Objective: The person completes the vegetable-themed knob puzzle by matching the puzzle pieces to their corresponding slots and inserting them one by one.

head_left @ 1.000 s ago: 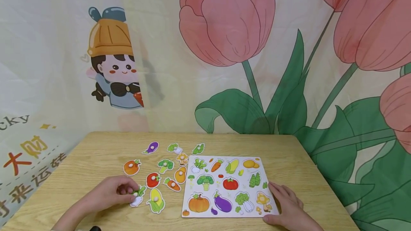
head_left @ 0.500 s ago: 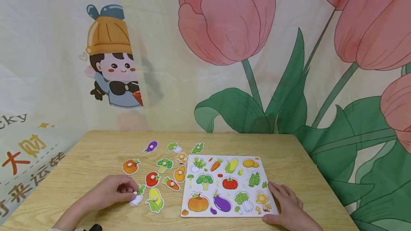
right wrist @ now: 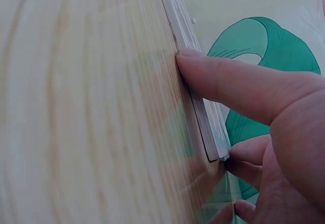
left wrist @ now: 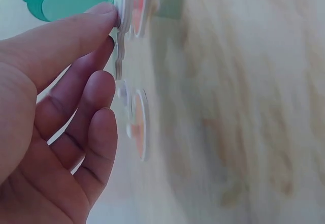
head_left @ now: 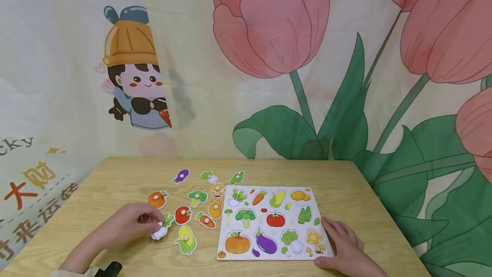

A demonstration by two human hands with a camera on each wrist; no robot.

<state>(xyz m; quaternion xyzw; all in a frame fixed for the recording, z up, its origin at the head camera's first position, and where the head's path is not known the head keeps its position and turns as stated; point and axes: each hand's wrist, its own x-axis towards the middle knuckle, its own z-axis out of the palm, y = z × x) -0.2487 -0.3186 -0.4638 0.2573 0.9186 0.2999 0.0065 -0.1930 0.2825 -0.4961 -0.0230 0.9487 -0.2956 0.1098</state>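
My left hand (head_left: 128, 225) pinches the knob of a white radish puzzle piece (head_left: 160, 231) with green leaves. In the left wrist view, thumb and fingertips hold this piece (left wrist: 121, 31) edge-on, raised a little from the table. My right hand (head_left: 346, 245) grips the near right corner of the vegetable puzzle board (head_left: 282, 204). In the right wrist view, its thumb (right wrist: 218, 79) lies against one edge of the board (right wrist: 203, 117) and fingers touch round the corner. Printed vegetable pictures cover the board, including a radish at its far left.
Loose knobbed pieces lie left of the board: corn (head_left: 186, 240), tomato (head_left: 183, 215), carrot (head_left: 205, 220), potato (head_left: 215, 210), broccoli (head_left: 197, 198), pumpkin (head_left: 156, 199), eggplant (head_left: 180, 176), cabbage (head_left: 209, 177), mushroom (head_left: 217, 190) and a green vegetable (head_left: 237, 177). The wooden table (head_left: 300, 174) meets a printed curtain (head_left: 200, 97).
My left hand has lifted the radish piece slightly and drawn it a little up and left, away from the corn. My right hand stays at the board's corner.
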